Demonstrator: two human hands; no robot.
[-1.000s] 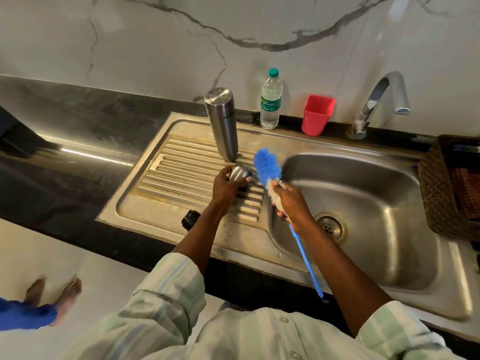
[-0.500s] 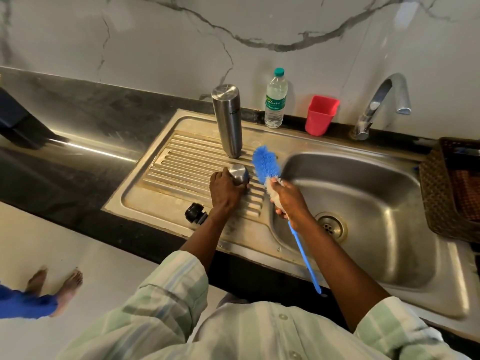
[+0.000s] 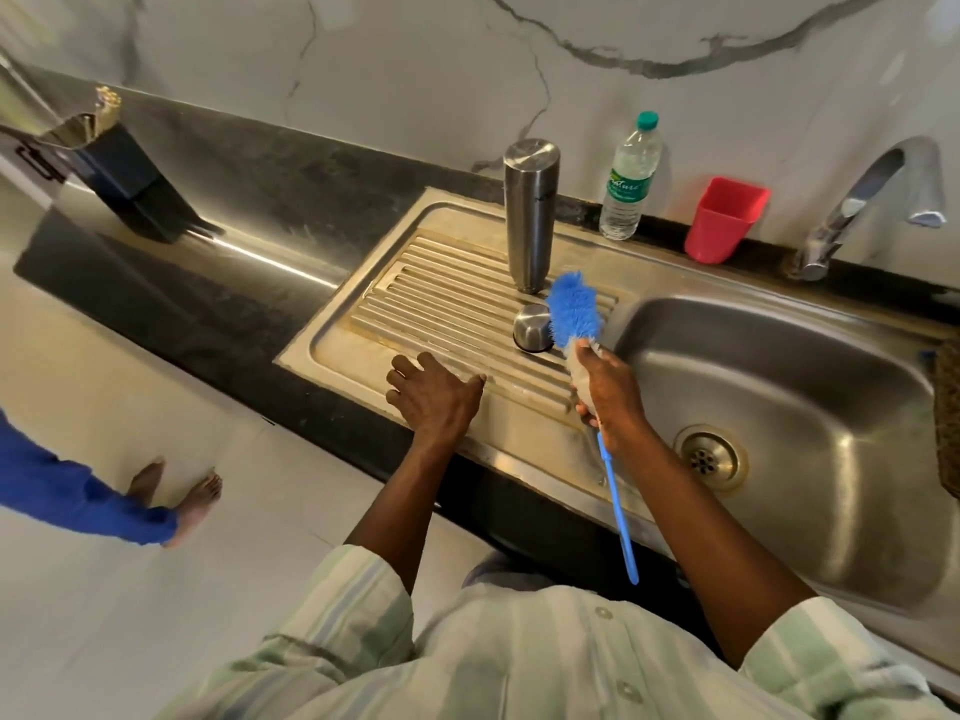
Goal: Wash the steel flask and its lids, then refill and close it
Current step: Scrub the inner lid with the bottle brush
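Note:
The tall steel flask point(image 3: 530, 215) stands on the ribbed drainboard point(image 3: 441, 298). Just in front of it the small steel cap point(image 3: 531, 328) rests dome-up on the ribs. My right hand point(image 3: 602, 387) is shut on the blue bottle brush point(image 3: 574, 309), whose fluffy head hovers beside the cap and whose thin handle points back toward me. My left hand point(image 3: 431, 397) lies palm down at the drainboard's front edge, fingers spread and thumb out. The small black lid is out of sight beneath it.
A plastic water bottle point(image 3: 628, 179) and a red cup point(image 3: 724, 220) stand behind the sink, the tap point(image 3: 872, 200) to their right. The basin point(image 3: 810, 366) with its drain point(image 3: 709, 457) is on my right, a woven basket point(image 3: 948, 418) beyond. Another person's feet point(image 3: 176, 491) are on the floor at left.
My left hand let go of the steel cap, leaving it on the ribs, and moved left and toward me over the spot where the black lid lay. The brush stayed put.

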